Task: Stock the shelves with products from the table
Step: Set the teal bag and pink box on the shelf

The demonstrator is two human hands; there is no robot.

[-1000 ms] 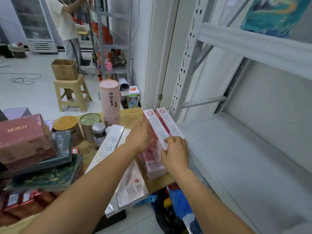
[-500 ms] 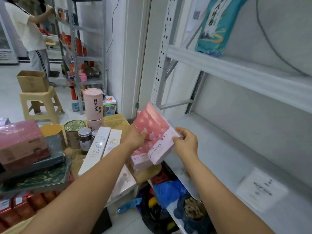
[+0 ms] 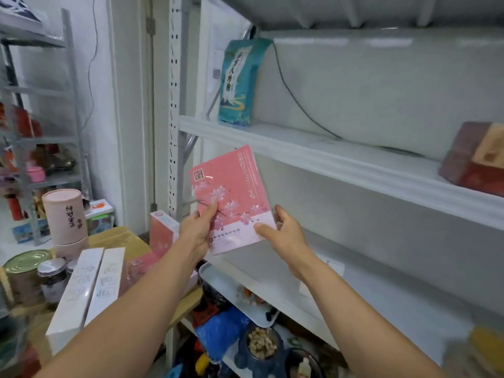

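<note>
Pink blossom-printed box (image 3: 231, 197), white lower band, apparently film-wrapped, gripped upright by both hands (image 3: 195, 230) (image 3: 283, 230)

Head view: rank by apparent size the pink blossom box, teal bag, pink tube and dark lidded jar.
Largest: pink blossom box, though nearest the camera.
Next: teal bag and pink tube, too alike to rank.
Smallest: dark jar.
</note>
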